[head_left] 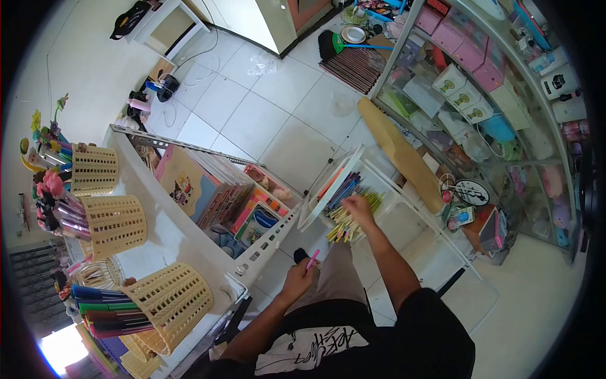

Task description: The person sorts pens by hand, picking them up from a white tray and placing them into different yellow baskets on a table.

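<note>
My left hand (297, 282) is closed around a slim pink pen (312, 259), which sticks up out of the fist above my lap. Over a pile of yellow-green pencils (344, 226) is my right hand (359, 211), its fingers bent together. Whether a pencil is between those fingers is too small to make out. Beside the yellow-green ones lie blue pencils (346, 187), with a few orange-red ones near them. The pencils lie by a white-framed tray or stool (391, 219) in front of me.
To my left, a white desk (221, 278) carries woven baskets (170, 303) full of pens. Below its metal rail is a compartment of books (189, 183). A glass display case (467, 126) stands at right, near a long brown paper roll (401, 151). A broom (331, 45) lies behind.
</note>
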{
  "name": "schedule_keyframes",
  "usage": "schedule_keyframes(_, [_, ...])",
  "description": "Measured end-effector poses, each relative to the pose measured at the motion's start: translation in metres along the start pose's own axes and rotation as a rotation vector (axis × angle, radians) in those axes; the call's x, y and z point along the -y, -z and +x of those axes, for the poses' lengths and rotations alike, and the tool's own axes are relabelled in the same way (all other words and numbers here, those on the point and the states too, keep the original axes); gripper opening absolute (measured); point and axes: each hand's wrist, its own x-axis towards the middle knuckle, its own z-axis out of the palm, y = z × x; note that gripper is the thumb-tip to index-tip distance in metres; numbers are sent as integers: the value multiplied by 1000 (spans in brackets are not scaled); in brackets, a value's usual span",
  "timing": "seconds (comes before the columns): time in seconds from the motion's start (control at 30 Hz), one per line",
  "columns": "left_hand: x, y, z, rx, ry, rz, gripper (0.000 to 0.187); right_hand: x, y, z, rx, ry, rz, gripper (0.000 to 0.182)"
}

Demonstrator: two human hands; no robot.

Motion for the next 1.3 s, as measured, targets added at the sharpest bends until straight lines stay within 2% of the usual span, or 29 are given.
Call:
schedule_keyframes(0.07, [17,4,-11,-22,-21,16,22,-71,20,62,-223,-82,-123,31])
schedule_keyframes(0.1, [18,9,-18,9,38,49,22,-90,25,83,-300,-192,-174,35])
schedule_keyframes(0.13, [21,12,-23,39,97,80,22,-93,25,95,-377,-302,-226,39])
schedule_keyframes(0.27, [35,17,-35,28,185,87,22,-79,14,117,-503,-277,-407,47])
schedule_keyframes(0.33, [27,21,-39,66,307,119,24,-80,9,123,-589,-332,-600,51])
schedule_keyframes(0.57, [24,20,-38,68,321,100,25,-77,22,117,-430,-430,-309,40])
schedule_keyframes(0.67, [25,17,-35,68,285,107,26,-98,32,110,-431,-362,-260,35])
schedule_keyframes(0.73, [26,17,-34,78,256,109,26,-87,36,92,-615,-107,-540,36])
schedule_keyframes(0.87, [20,20,-32,97,119,103,27,-94,40,58,-646,-18,-522,31])
schedule_keyframes(0.9, [18,21,-31,132,84,110,29,-84,35,39,-624,62,-324,32])
schedule_keyframes(0.93, [15,22,-33,167,49,115,32,-69,30,20,-594,144,-131,39])
schedule_keyframes(0.97, [6,24,-35,163,23,109,32,-49,25,0,-608,167,-135,39])
schedule_keyframes(1.03, [-27,36,-40,218,-63,45,32,11,11,-58,-541,208,-13,55])
schedule_keyframes(1.1, [-65,52,-53,226,-145,10,27,47,2,-96,-509,292,24,55])
schedule_keyframes(1.17, [-98,77,-71,233,-249,-9,24,84,-8,-125,-404,379,218,51])
schedule_keyframes(1.23, [-128,102,-95,72,-427,-172,32,133,-16,-147,-398,519,281,51])
schedule_keyframes(1.27, [-141,118,-107,57,-461,-174,32,158,-21,-159,-375,614,343,51])
schedule_keyframes(1.3, [-151,137,-120,-2,-568,-171,43,190,-28,-175,-368,647,336,51])
